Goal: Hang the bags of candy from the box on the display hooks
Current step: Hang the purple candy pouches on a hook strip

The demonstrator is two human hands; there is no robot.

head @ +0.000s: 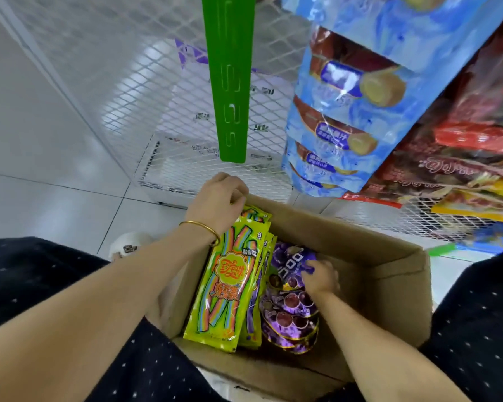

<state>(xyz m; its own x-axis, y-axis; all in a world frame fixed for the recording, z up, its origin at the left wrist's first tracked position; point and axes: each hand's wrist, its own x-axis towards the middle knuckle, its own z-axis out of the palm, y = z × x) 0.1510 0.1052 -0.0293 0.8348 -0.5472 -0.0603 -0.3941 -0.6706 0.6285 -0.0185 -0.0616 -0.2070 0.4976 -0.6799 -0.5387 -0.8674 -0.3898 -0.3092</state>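
Observation:
An open cardboard box [395, 274] sits on the floor between my knees. On its left side stand several long green bags of rainbow candy strips [228, 282]; beside them lies a stack of purple grape gummy bags [291, 311]. My left hand [218, 203], with a gold bangle on the wrist, grips the top edge of the green bags at the box's far rim. Down inside the box, my right hand [321, 277] pinches the top purple bag. A green plastic hanging strip [230, 79] with hook slots hangs bare above the box.
A white wire mesh display rack [145, 82] stands behind the strip on a tiled floor. Blue candy bags [340, 111] hang in a column to the right, and red snack bags [462, 146] further right. A white shoe [129, 245] shows left of the box.

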